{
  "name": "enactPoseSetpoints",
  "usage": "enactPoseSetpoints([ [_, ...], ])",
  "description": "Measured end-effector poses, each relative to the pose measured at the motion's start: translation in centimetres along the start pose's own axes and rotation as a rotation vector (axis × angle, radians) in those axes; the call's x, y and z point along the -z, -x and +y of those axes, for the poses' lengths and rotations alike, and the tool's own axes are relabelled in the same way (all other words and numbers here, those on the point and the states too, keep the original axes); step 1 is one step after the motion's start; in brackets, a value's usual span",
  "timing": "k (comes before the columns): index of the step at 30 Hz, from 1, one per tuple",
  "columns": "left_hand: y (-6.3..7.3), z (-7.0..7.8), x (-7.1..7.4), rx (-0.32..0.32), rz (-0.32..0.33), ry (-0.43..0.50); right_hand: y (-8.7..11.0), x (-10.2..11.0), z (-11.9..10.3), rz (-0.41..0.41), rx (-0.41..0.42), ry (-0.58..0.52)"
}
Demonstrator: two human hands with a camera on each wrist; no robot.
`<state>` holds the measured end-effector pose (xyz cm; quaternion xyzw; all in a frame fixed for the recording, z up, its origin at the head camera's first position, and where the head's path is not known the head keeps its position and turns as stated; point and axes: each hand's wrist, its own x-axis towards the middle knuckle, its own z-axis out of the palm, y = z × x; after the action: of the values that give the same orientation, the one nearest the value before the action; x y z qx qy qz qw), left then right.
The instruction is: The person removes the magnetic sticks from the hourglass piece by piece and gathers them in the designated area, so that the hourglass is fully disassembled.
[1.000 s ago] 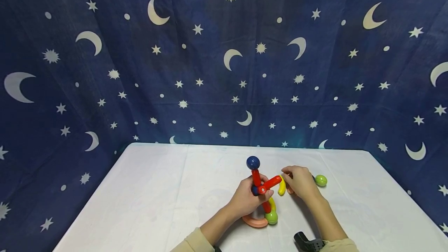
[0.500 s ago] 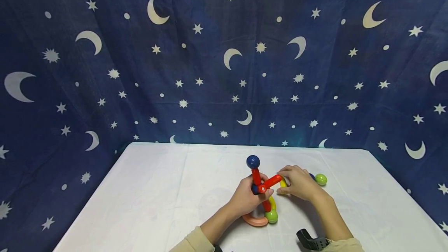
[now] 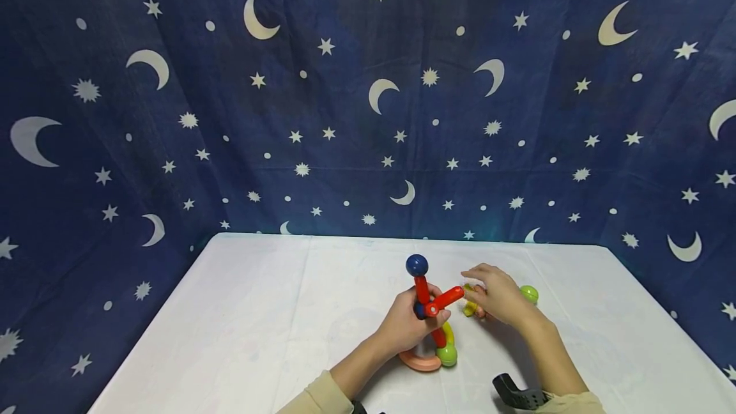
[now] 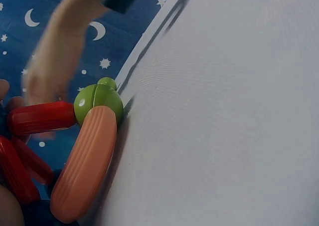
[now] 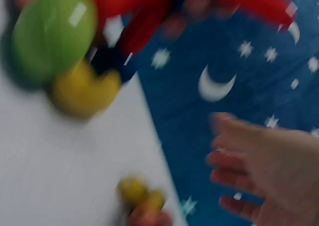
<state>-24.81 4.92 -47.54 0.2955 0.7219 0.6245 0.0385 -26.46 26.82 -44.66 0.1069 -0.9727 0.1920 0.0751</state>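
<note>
My left hand [image 3: 401, 324] grips a magnetic stick-and-ball build around its middle. A blue ball [image 3: 416, 265] tops it on a red stick, and another red stick [image 3: 448, 299] points toward the right hand. Lower down are a green ball [image 3: 447, 355], a yellow curved stick [image 3: 449, 333] and an orange curved stick [image 4: 84, 166]. My right hand [image 3: 499, 296] hovers to the right of the build, fingers loosely spread and holding nothing. Under its fingertips lies a loose yellow piece [image 3: 470, 307], blurred in the right wrist view, with an orange piece [image 5: 149, 216] beside it.
A loose green ball [image 3: 529, 294] sits on the white table [image 3: 259, 312] behind the right hand. A dark blue cloth [image 3: 345, 114] with moons and stars hangs past the table's far edge. A black strap [image 3: 520, 395] is on the right wrist.
My right hand reached around the loose yellow piece, then its fingers spread off it; that piece now sits slightly farther right. My left hand and the build have hardly moved.
</note>
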Motion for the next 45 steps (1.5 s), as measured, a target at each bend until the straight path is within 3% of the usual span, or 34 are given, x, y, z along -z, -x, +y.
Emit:
enactPoseSetpoints([
  [5, -0.1, -0.1, 0.0, -0.029, -0.002, -0.004, 0.2, 2.0, -3.4, 0.208, 0.071, -0.254],
  [7, -0.1, -0.1, -0.1, -0.04, -0.004, -0.001, 0.5, 2.8, -5.4, 0.223, 0.106, -0.348],
  [10, -0.2, -0.1, 0.0, -0.061, -0.009, 0.002, 0.7, 3.5, -8.0, 0.18, 0.165, -0.435],
  [13, -0.2, -0.2, 0.0, -0.077, -0.025, 0.005, 0.7, 3.7, -9.6, 0.139, 0.235, -0.44],
  [18, 0.0, -0.5, 0.0, -0.087, -0.052, 0.022, 0.6, 3.4, -10.3, 0.107, 0.299, -0.375],
  [31, -0.1, -0.2, 0.2, -0.075, -0.047, 0.016, 0.6, 3.3, -11.4, 0.184, 0.245, -0.338],
  [45, 0.1, -0.3, 0.3, -0.092, -0.034, -0.007, 0.7, 3.4, -11.8, 0.21, 0.276, -0.36],
])
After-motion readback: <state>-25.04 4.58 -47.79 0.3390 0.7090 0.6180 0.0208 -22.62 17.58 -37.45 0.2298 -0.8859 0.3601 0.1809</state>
